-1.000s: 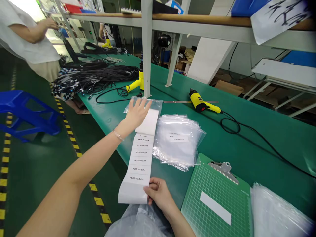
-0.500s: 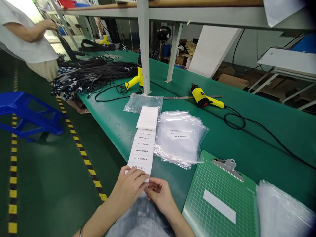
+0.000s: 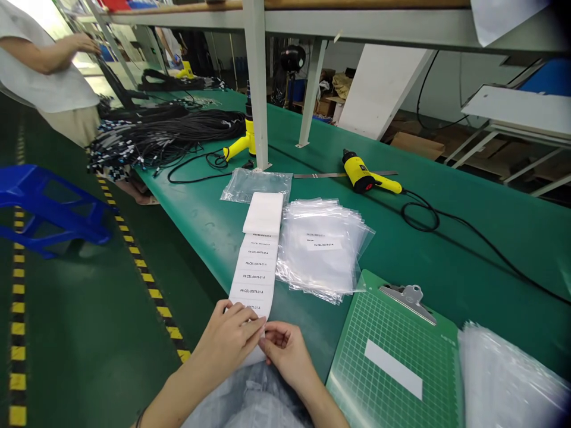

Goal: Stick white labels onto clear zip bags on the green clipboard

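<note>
A long strip of printed white labels point(image 3: 254, 276) runs from a folded white stack point(image 3: 263, 214) down to the table's near edge. My left hand point(image 3: 229, 333) holds the strip's lower end, fingers bent over it. Right beside it, my right hand point(image 3: 285, 351) pinches at the strip's right edge, thumb against forefinger. To the right of the strip lies a pile of clear plastic bags point(image 3: 319, 267) with a label on the top one. A green clipboard point(image 3: 348, 362) with a metal clip and a blank white strip point(image 3: 393, 368) is at the lower right.
More clear bags point(image 3: 504, 380) lie right of the clipboard. Two yellow heat guns point(image 3: 357, 172) point(image 3: 243, 142), a steel ruler point(image 3: 312, 176) and black cables point(image 3: 178, 131) are farther back. A person point(image 3: 49, 71) stands at left, near a blue stool point(image 3: 40, 202). A shelf post point(image 3: 256, 89) rises mid-table.
The label strip has slid a little toward me, with more of its end showing below my hands. Both hands remain together at its edge. The view has shifted slightly.
</note>
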`<state>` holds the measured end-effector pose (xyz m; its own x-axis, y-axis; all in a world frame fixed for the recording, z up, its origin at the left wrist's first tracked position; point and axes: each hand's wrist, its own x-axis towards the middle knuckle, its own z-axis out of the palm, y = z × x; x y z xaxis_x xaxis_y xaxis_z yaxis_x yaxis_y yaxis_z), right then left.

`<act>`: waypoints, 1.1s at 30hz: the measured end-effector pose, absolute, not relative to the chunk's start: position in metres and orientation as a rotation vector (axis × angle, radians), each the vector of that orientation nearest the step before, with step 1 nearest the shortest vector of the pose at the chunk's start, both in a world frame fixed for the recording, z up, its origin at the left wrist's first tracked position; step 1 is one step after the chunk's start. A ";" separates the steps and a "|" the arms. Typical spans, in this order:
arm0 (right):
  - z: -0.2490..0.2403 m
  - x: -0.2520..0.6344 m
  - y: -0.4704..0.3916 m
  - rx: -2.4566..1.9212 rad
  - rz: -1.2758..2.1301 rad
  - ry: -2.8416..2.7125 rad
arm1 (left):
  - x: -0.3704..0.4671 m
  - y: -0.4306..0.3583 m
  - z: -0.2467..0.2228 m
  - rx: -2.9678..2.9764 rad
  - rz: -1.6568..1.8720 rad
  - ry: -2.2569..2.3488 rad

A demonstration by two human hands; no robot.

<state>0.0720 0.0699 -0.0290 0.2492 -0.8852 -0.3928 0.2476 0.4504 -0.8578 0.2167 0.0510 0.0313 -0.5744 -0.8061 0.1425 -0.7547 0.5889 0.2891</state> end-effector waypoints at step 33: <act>-0.029 0.071 0.068 -0.709 -0.887 1.047 | 0.259 0.035 -0.003 1.648 -1.023 -0.608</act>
<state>0.0713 0.0682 -0.0290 0.2316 -0.8771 -0.4209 0.2708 0.4737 -0.8381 0.2588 0.0354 -0.0025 0.5046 -0.8011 -0.3219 0.0998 -0.3162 0.9434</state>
